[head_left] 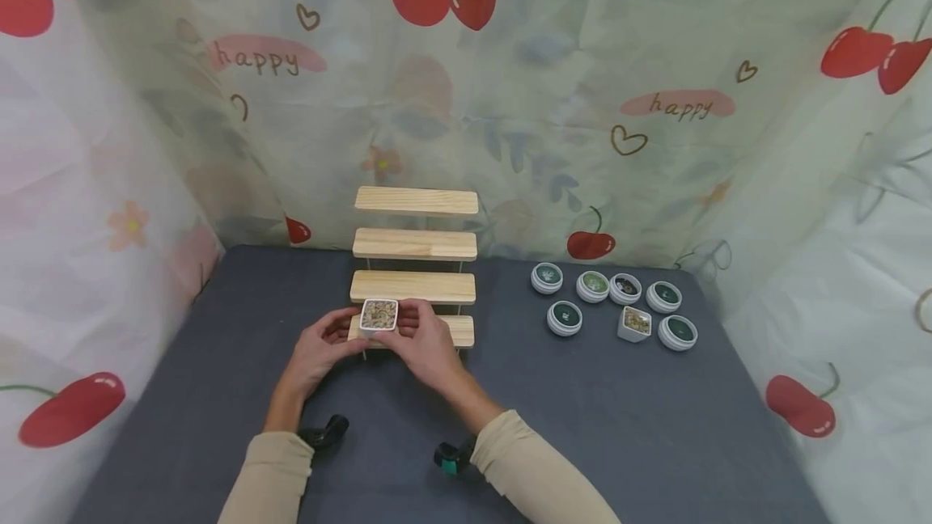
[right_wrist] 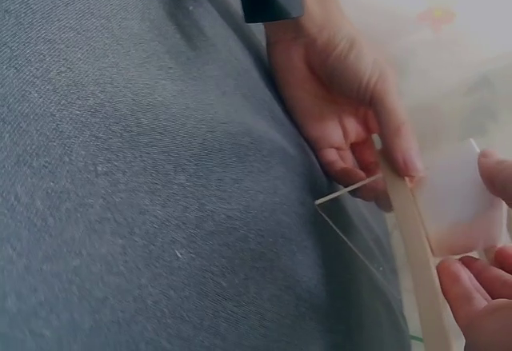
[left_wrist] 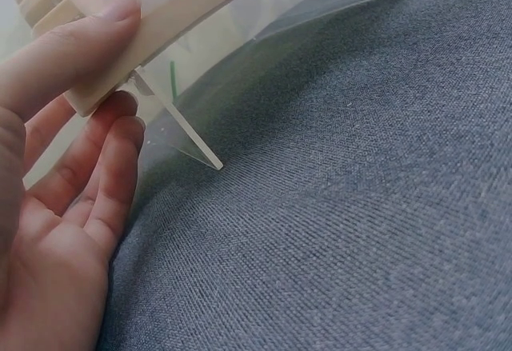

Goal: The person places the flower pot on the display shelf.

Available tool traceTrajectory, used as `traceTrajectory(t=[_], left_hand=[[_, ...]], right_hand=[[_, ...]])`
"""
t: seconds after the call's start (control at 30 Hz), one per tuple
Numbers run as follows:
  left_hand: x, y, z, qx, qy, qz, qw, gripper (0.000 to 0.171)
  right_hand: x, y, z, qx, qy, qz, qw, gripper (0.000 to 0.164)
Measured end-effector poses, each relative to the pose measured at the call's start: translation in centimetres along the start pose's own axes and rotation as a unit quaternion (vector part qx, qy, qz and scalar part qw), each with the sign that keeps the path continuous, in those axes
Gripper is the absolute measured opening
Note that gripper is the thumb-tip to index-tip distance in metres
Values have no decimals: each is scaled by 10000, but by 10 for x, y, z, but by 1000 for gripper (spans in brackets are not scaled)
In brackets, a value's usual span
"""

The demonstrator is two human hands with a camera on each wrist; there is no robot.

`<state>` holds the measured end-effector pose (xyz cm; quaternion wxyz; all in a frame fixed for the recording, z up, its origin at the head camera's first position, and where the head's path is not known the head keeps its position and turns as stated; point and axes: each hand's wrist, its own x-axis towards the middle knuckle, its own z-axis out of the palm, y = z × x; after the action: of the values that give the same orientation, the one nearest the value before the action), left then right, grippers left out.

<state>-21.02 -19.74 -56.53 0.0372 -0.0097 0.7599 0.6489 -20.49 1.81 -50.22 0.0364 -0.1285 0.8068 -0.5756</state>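
A small square white pot (head_left: 379, 316) with a speckled, gravel-like top sits at the left part of the lowest board (head_left: 457, 331) of a stepped wooden rack. My right hand (head_left: 429, 348) holds this pot between thumb and fingers; the fingers (right_wrist: 476, 299) show at its side in the right wrist view. With the left hand (head_left: 315, 356) I grip the left end of the same board. In the left wrist view the thumb (left_wrist: 80, 51) lies on top of the board and the fingers curl beneath it. A clear support (left_wrist: 182, 121) stands under the board.
Three higher boards (head_left: 415, 244) rise behind the lowest one. To the right on the dark grey cloth (head_left: 582, 427) stand several round white containers (head_left: 564, 319) with mostly green tops, and another square pot (head_left: 634, 324). Printed curtains (head_left: 510, 103) enclose the back and sides.
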Motion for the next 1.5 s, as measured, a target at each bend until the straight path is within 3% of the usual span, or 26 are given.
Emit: traceTrajectory(t=[0.27,0.5,0.77,0.93,1.23,1.5], left_hand=[[1,-1,1,-48,3,66,10000,74],[1,0,1,-182,-55,-101,9998,75],[1,1,0,-109,-155,-232,9996,75],[2,1,-1,-99,-147,-237,9996,75],[4,2,-2,-33,-166,-247,9996,75],[3,2,-3,-75,-198,-270,9994,74]], right_hand=[[-5,-7,-22,-111,-83,-1,9999,59],[-9,-5,-49,-157,-12,-183,9997,57],[-13,11,-86,-475,331,-501,9971,58],[-12,18,-111,-922,762,-784,9897,57],[-16,41,-165,-1323,1382,-308,9810,61],[-17,70,-210,-1606,1834,-135,9697,67]])
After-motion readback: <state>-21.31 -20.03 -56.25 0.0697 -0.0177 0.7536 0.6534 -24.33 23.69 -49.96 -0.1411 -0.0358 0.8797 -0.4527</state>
